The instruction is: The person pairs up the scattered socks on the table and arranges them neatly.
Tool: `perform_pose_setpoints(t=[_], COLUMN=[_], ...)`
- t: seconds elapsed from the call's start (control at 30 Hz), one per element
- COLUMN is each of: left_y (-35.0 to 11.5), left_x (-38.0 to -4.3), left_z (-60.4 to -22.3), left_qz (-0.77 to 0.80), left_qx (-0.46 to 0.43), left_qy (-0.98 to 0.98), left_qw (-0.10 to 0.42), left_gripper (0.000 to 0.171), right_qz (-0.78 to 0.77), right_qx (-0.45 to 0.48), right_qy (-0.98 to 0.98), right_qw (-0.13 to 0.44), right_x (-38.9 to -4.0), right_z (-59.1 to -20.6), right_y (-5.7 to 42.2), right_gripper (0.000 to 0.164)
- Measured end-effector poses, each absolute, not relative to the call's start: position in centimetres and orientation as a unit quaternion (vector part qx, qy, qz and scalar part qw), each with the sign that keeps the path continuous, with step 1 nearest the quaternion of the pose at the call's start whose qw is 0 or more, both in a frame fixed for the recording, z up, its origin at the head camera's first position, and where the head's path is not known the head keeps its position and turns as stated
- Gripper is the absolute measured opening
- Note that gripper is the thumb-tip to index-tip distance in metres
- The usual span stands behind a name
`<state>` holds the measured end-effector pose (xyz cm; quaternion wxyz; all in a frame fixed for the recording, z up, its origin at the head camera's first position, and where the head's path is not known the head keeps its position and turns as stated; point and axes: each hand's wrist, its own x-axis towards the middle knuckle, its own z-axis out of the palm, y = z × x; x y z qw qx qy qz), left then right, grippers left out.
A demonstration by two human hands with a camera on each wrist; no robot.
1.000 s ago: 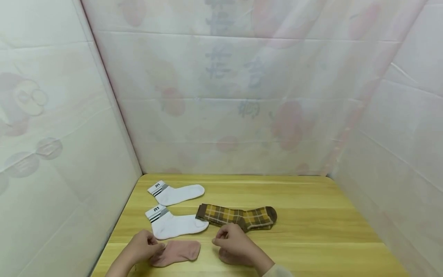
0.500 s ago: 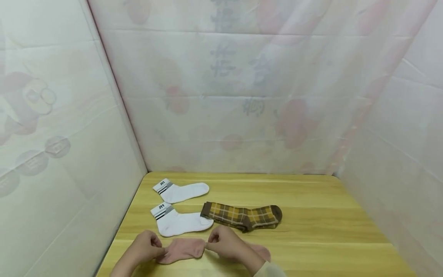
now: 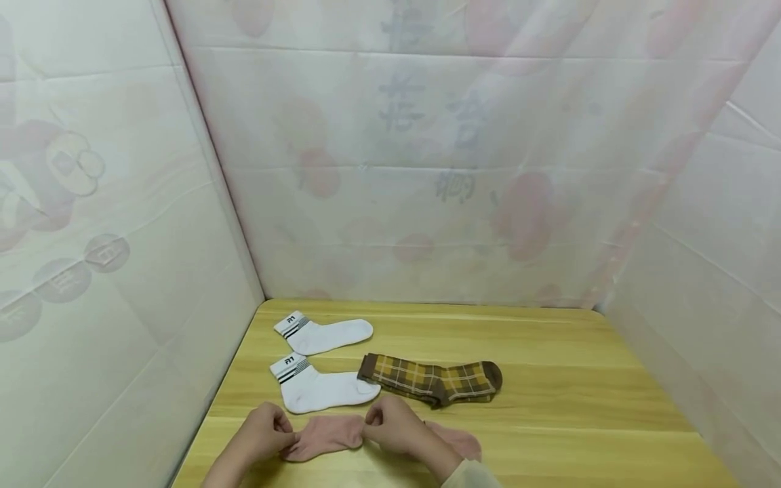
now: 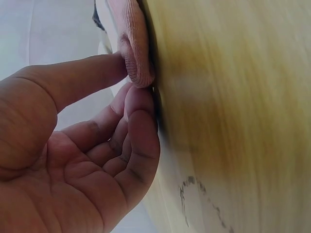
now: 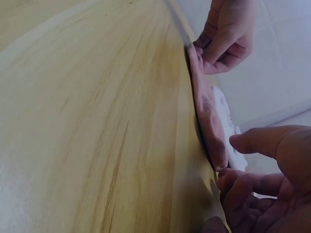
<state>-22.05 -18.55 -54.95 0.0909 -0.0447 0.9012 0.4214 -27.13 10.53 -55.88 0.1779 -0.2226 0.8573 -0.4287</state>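
Observation:
A pink sock (image 3: 329, 434) lies flat near the front of the table, between my two hands. My left hand (image 3: 259, 434) pinches its left end; in the left wrist view the thumb presses the ribbed fabric (image 4: 138, 43) against the fingertips. My right hand (image 3: 396, 427) has thumb and fingers at the sock's right end, the thumb above and the curled fingers at its edge, as the right wrist view shows. A second pink sock (image 3: 460, 442) lies to the right, partly hidden behind my right hand and wrist.
Two white socks with black stripes, the upper one (image 3: 335, 335) and the lower one (image 3: 317, 393), lie behind the pink sock. Brown-yellow plaid socks (image 3: 415, 376) overlap the lower one's toe. Printed cloth walls (image 3: 415, 169) enclose the wooden table (image 3: 579, 379).
My right hand has moved left to the pink sock's right end, uncovering part of the second pink sock. My left hand stays at the left end. The view has shifted slightly.

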Motion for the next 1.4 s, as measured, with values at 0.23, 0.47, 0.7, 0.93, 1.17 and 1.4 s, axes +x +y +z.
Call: perform_pose_setpoints(t=[0.23, 0.47, 0.7, 0.93, 1.17, 1.4], left_y=[-18.5, -18.5, -18.5, -18.6, -18.5, -18.6], left_x=[-22.1, -22.2, -22.2, -22.1, -22.3, -22.4], left_z=[-55.3, -55.6, -55.6, -55.2, -55.2, -55.1], left_qz=[0.427, 0.421, 0.447, 0.475, 0.467, 0.477], left_qx=[-0.043, -0.05, -0.043, -0.016, 0.0, -0.008], left_qy=[0.898, 0.902, 0.889, 0.872, 0.877, 0.87], left_qw=[0.093, 0.083, 0.093, 0.117, 0.117, 0.125], left_gripper=[0.02, 0.02, 0.021, 0.021, 0.011, 0.011], right_qz=[-0.433, -0.445, -0.452, -0.471, -0.474, -0.477], right_qx=[-0.21, -0.224, -0.233, -0.221, -0.212, -0.215], right_qy=[0.86, 0.85, 0.843, 0.835, 0.835, 0.834], right_qw=[0.17, 0.17, 0.175, 0.181, 0.184, 0.177], right_x=[-27.3, -27.2, -26.7, -26.6, -26.7, -26.7], right_z=[-56.5, -56.5, -56.6, -56.5, -56.3, -55.9], right_y=[10.4, 10.3, 10.0, 9.6, 9.5, 9.7], right_gripper=[0.018, 0.009, 0.018, 0.018, 0.021, 0.008])
